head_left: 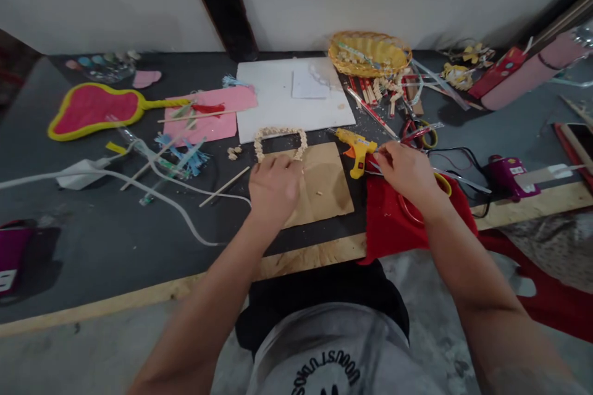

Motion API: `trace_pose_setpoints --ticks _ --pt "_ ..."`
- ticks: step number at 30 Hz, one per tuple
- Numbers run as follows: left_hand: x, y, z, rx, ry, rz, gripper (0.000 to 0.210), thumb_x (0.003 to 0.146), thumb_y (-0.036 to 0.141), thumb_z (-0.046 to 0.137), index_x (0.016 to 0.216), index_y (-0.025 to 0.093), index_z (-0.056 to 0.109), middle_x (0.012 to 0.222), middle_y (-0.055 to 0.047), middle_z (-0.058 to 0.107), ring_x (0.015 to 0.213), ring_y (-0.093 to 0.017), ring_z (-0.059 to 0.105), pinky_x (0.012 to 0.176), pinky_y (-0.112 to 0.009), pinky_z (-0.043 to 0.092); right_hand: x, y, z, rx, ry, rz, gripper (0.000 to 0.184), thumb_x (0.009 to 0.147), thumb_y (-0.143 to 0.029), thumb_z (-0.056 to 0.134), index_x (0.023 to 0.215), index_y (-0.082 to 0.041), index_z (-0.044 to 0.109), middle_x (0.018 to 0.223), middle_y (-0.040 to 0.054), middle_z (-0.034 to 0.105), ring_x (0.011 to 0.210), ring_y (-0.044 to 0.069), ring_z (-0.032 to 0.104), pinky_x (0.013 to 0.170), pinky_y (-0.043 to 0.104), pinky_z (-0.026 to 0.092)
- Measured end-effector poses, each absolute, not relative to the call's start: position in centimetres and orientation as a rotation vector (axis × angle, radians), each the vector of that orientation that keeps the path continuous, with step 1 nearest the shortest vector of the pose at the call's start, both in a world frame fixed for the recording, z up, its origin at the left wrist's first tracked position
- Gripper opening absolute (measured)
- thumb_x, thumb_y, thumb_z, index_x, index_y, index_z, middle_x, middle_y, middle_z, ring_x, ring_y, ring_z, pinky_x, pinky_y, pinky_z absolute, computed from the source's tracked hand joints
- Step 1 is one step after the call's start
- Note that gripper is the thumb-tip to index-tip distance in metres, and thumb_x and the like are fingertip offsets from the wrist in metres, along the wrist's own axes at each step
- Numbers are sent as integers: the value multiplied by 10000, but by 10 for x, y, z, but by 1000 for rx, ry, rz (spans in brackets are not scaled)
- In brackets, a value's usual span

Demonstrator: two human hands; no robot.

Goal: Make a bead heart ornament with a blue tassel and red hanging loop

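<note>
The beaded loop (279, 131) is lying at the left hand's (275, 188) 12 o'clock, far side formed, near side hidden. Loose beads (237, 150) are sitting unattached at 10 o'clock. The right hand (407, 174) is occupying the glue gun's (359, 147) 4 o'clock. Cannot tell either grip's closure.

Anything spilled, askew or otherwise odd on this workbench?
The red cloth droops over the table's front edge, so it looks askew. A pale scrap also lies loose on the cardboard sheet.
</note>
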State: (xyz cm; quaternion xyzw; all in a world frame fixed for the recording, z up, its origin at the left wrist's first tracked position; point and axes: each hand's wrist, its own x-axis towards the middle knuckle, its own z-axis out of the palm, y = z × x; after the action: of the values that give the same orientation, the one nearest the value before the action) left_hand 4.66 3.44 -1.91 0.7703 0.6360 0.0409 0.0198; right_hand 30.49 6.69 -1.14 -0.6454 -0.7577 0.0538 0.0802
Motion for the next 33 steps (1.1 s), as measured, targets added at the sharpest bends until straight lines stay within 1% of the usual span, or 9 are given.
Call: trace_pose_setpoints --ticks 5,11,14,18,21,25,29,31,33 --pt "40 50 -24 2509 1910 -8 319 991 291 420 1006 223 732 1056 -116 712 1074 -337 561 849 -450 422 302 67 -19 -1872 -2267 203 183 961 -285 540 997 -148 658 993 125 741 899 260 681 718 321 428" --pt "39 54 -33 2650 1819 31 287 971 273 469 890 189 732 942 -127 716 982 -330 576 796 -443 398 302 65 -19 -1908 -2218 207 179 972 -291 538 962 -155 655 953 117 739 867 242 675 700 303 401" --pt "36 52 -35 2705 1788 176 245 951 292 521 851 194 722 887 -113 726 926 -309 588 763 -420 383 298 64 -17 -1979 -2148 268 230 979 -373 543 958 -167 642 894 99 743 819 247 687 672 303 385" --pt "34 40 -37 2690 1720 397 186 918 253 553 823 192 701 817 -92 729 840 -280 610 737 -404 399 286 66 -18 -2023 -2037 425 373 933 -478 596 1123 -158 576 856 89 741 803 282 707 655 311 395" --pt "38 26 -39 2614 1614 543 192 925 209 519 830 187 685 802 -88 719 812 -261 628 758 -391 442 278 70 -24 -2038 -1977 521 458 881 -481 652 1176 -155 525 910 109 741 842 306 715 682 330 432" --pt "49 6 -40 2428 1390 814 173 941 175 511 941 193 683 853 -59 734 808 -212 651 786 -345 478 278 77 -35 -2046 -1818 641 441 811 -407 696 1137 -171 517 907 95 738 866 289 713 735 352 475" --pt "56 -14 -36 2197 1259 959 151 957 192 537 919 201 683 841 -42 734 815 -189 660 773 -315 492 286 79 -44 -1925 -1465 810 446 719 -374 721 1071 -180 529 842 48 721 708 200 677 662 310 497" --pt "57 -21 -34 2076 1239 970 130 947 193 565 903 206 687 817 -29 723 805 -178 661 749 -294 496 292 77 -48 -1841 -1291 885 422 705 -366 705 1046 -181 541 808 32 708 589 159 624 571 284 479" --pt "58 -25 -35 1972 1248 972 105 931 184 594 904 207 693 805 -22 714 794 -169 661 725 -279 496 297 75 -48 -1784 -1262 946 374 719 -384 689 1006 -178 569 788 32 702 537 143 591 527 278 466"
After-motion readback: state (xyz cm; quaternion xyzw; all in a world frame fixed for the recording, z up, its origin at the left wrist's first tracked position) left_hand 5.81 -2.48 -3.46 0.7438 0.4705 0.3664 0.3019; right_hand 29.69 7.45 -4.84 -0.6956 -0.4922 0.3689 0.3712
